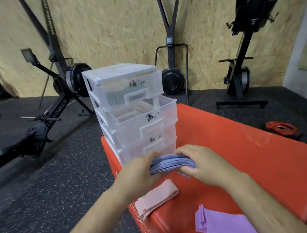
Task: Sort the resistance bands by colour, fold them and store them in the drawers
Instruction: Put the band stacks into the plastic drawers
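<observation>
We have the blue bands clamped as a folded stack between left hand and right hand, centre frame, just in front of the drawers. Risk: the stack fans out if either grip slackens. The second drawer sits open above. Pink band and purple bands lie lower frame on the red box.

Bare left grip, bare right grip, bare forearms.
</observation>
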A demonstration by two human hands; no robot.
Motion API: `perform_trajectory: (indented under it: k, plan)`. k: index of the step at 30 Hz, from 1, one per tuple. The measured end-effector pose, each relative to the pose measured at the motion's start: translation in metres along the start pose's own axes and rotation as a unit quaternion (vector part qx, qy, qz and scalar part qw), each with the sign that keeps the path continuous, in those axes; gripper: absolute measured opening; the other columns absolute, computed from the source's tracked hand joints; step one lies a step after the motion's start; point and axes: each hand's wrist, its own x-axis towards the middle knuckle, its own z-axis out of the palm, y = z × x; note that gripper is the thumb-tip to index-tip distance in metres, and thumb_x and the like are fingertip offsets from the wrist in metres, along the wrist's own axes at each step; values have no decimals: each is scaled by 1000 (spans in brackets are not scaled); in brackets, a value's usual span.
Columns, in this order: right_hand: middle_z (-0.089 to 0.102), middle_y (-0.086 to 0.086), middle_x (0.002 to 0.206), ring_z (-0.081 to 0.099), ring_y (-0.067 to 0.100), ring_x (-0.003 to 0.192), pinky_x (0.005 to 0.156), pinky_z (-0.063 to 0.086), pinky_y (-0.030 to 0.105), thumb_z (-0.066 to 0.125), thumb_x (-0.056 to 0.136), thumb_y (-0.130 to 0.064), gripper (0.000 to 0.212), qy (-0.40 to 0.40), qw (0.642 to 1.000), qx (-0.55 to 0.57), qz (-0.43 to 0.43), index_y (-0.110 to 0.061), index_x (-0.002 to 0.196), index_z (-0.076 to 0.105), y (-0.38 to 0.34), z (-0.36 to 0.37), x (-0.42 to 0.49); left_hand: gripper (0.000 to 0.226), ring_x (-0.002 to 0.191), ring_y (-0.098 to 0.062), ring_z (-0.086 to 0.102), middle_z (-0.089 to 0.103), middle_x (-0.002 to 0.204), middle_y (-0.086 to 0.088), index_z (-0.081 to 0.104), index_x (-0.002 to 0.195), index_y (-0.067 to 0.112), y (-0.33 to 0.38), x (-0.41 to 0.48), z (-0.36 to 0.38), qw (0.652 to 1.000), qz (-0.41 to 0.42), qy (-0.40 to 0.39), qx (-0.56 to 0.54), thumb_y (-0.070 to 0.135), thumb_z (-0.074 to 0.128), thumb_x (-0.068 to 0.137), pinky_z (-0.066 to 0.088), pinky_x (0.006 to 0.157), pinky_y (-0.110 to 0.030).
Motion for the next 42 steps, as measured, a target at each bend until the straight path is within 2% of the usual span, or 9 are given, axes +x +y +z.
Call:
perform_trajectory:
  k: [8,11,16,21,26,29,33,37,42]
  plan:
    - [66,-7,105,61,23,95,69,38,33,57,85,-36,31,125,982,-123,-70,-29,115,61,-52,-97,84,40,70,-19,50,54,69,8,63,92,22,10,58,-121,982,62,145,99,59,71,80,41,60,-34]
    - [67,-6,100,62,23,92,66,34,32,60,87,-33,20,95,977,-177,-72,-30,107,60,-53,-131,140,43,75,-22,57,62,79,2,59,91,18,-1,101,-138,985,11,143,100,58,69,82,40,59,-34]
    - [69,-6,98,63,24,88,78,50,39,58,87,-41,21,5,964,-261,-55,-32,106,57,-36,-129,208,39,90,-33,61,57,103,-7,59,105,12,-30,154,-124,981,-15,86,172,42,71,83,47,72,-37]
    - [55,-8,90,53,20,82,68,40,33,60,92,-35,28,-80,958,-269,-50,-27,118,55,-22,-104,233,48,100,-35,60,59,114,-10,51,118,14,-57,167,-105,980,3,22,200,37,73,82,47,74,-38]
    - [66,-9,88,64,15,73,61,51,31,63,87,-29,19,-112,962,-246,-52,-28,106,60,-22,-94,250,54,97,-36,62,62,110,-10,47,131,20,-65,168,-93,987,18,36,158,28,69,82,40,68,-33]
    - [61,-11,75,57,8,62,50,40,22,64,87,-25,9,-109,952,-278,-62,-28,94,58,-26,-92,249,51,102,-34,62,64,117,-7,47,135,24,-63,166,-91,989,43,43,138,33,62,87,41,72,-32]
    - [66,-14,92,62,15,85,65,46,28,72,82,-36,23,-120,961,-247,-45,-33,104,66,-21,-78,246,43,100,-30,62,64,120,-2,51,130,27,-68,170,-91,990,33,-6,136,41,60,90,40,74,-28]
    - [67,-10,107,62,16,93,83,54,34,70,86,-36,26,-172,971,-166,29,-31,111,68,-11,-61,248,39,83,-23,55,61,97,2,56,117,24,-71,173,-87,985,-34,-82,145,54,56,92,43,73,-30]
    - [67,-11,112,62,12,100,90,49,29,74,87,-31,30,-178,979,-51,83,-27,116,71,-9,-69,243,31,92,-23,61,65,102,2,62,114,28,-70,174,-96,975,-87,-130,160,48,57,91,52,83,-35]
